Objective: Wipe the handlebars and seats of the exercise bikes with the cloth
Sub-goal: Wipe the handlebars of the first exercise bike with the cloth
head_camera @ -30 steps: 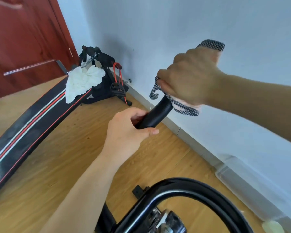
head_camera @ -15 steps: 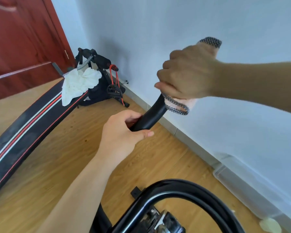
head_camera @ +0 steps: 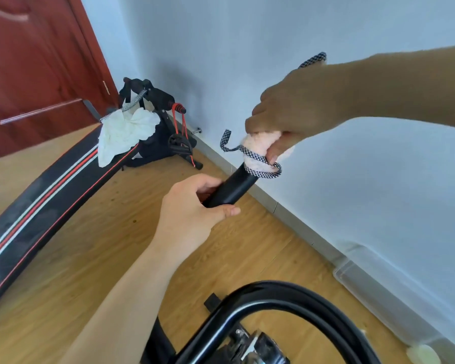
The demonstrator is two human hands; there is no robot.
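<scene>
Cloth (head_camera: 263, 156) over one handlebar (head_camera: 231, 189), two hands (head_camera: 192, 214) gripping

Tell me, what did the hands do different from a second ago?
The right hand twisted and lifted a little at the end of the handlebar, so the cloth now shows its fluffy pink side under the fingers. It kept hold of the cloth. The left hand stayed gripping the handlebar lower down, and the white rag stayed on the bench.
</scene>
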